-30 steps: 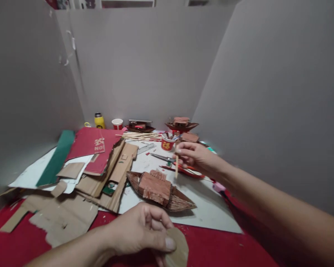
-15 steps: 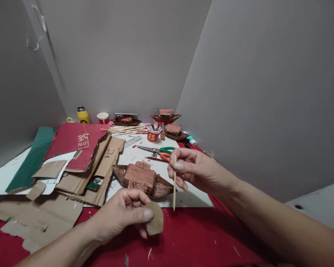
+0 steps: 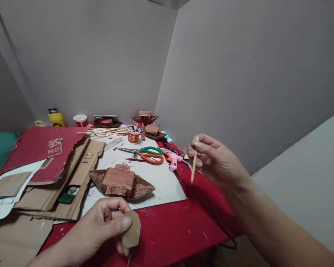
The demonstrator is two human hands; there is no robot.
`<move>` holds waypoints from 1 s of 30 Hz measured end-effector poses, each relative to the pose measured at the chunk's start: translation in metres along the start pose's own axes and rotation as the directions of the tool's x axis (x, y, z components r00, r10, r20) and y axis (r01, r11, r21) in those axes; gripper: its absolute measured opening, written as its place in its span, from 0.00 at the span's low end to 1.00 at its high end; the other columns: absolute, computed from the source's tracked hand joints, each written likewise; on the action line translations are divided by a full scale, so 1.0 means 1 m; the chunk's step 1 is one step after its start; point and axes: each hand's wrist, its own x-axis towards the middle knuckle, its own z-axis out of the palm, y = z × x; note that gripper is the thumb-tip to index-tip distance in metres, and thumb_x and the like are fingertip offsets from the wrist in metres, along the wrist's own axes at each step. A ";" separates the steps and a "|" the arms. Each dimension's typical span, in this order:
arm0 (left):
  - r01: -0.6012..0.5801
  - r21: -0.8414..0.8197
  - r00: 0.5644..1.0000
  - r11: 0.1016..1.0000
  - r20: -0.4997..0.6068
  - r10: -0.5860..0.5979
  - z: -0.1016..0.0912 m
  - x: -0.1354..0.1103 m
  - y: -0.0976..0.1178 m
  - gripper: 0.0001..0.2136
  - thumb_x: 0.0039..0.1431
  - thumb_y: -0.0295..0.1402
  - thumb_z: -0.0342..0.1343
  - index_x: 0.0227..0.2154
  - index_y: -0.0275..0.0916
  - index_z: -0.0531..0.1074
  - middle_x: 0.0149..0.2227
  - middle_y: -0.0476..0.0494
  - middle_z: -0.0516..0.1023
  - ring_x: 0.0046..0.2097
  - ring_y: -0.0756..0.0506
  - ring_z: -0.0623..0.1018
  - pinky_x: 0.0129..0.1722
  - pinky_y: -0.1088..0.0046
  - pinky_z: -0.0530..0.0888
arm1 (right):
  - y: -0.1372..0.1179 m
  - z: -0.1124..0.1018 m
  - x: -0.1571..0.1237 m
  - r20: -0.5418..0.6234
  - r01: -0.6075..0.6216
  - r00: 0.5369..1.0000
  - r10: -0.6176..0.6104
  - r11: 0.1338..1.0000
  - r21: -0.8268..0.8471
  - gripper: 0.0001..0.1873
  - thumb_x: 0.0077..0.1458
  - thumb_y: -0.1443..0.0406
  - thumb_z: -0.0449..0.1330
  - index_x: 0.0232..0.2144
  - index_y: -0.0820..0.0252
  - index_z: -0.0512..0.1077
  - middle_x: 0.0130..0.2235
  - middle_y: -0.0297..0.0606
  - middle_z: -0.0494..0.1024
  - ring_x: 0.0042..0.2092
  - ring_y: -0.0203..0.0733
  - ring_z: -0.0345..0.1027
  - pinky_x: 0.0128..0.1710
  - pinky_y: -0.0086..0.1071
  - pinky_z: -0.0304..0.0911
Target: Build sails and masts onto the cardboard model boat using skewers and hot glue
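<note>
Between the thumb and fingers of my left hand [image 3: 113,224] is a small tan cardboard piece [image 3: 133,230] with angled corners, held above the red cloth. My right hand [image 3: 214,157] pinches a short wooden stick [image 3: 194,165], which points downward and slightly left. Beyond my left hand, a brown model boat [image 3: 118,182] with a reddish-brown cabin rests on the white board [image 3: 161,191]. A pink glue gun [image 3: 174,158] lies to the left of my right hand, its black cord [image 3: 203,209] running over the table edge.
Scissors [image 3: 144,152] with green and orange handles lie behind the boat. Stacked cardboard [image 3: 85,163] covers the left side. Thin sticks [image 3: 108,131], a paper cup of tools [image 3: 133,137], more model boats [image 3: 145,118] and a yellow bottle [image 3: 56,119] stand further back.
The view has turned right, bringing the glue gun and its cord into sight. My right hand has moved away from the boat to the right with the stick. Both hands keep their hold.
</note>
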 end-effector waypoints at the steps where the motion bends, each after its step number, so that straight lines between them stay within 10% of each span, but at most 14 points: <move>1: 0.006 0.011 1.000 1.000 -0.012 -0.006 0.000 0.000 0.000 0.10 0.57 0.38 0.61 0.31 0.35 0.72 0.28 0.44 0.78 0.27 0.51 0.74 0.30 0.75 0.68 | 0.003 -0.001 -0.004 0.002 -0.016 1.000 0.017 1.000 -0.013 0.13 0.43 0.60 0.71 0.26 0.57 0.70 0.23 0.29 0.74 0.18 0.27 0.61 0.16 0.21 0.60; 5: -0.016 0.097 0.999 0.995 -0.041 0.020 0.002 -0.001 0.000 0.08 0.52 0.35 0.65 0.27 0.35 0.76 0.41 0.43 0.78 0.37 0.49 0.75 0.38 0.75 0.69 | 0.023 0.013 -0.024 0.128 -0.142 0.980 0.152 0.987 -0.080 0.14 0.47 0.59 0.70 0.26 0.59 0.70 0.23 0.29 0.72 0.20 0.29 0.66 0.20 0.23 0.65; 17: 0.046 0.001 0.993 0.999 -0.112 -0.046 0.004 -0.002 0.002 0.11 0.52 0.36 0.66 0.32 0.34 0.72 0.24 0.44 0.80 0.23 0.51 0.76 0.27 0.78 0.72 | 0.026 0.031 -0.043 0.390 -0.270 0.820 0.418 0.885 -0.380 0.15 0.47 0.58 0.70 0.26 0.62 0.70 0.20 0.31 0.74 0.23 0.32 0.68 0.23 0.23 0.62; 22: -0.034 -0.037 0.994 0.999 -0.110 0.030 0.006 -0.001 0.002 0.08 0.53 0.32 0.64 0.28 0.34 0.71 0.35 0.41 0.80 0.31 0.50 0.78 0.32 0.74 0.75 | 0.033 0.028 -0.057 0.375 -0.255 0.857 0.354 0.922 -0.290 0.14 0.52 0.57 0.67 0.28 0.62 0.71 0.23 0.33 0.76 0.25 0.34 0.70 0.27 0.26 0.67; 30: 0.107 -0.110 0.991 0.988 -0.065 -0.115 0.010 0.003 -0.004 0.05 0.52 0.23 0.49 0.26 0.34 0.69 0.20 0.48 0.70 0.18 0.54 0.65 0.17 0.81 0.68 | 0.035 0.040 -0.061 0.388 -0.245 0.883 0.263 0.965 -0.095 0.15 0.58 0.54 0.60 0.33 0.57 0.63 0.23 0.31 0.75 0.23 0.35 0.70 0.23 0.27 0.66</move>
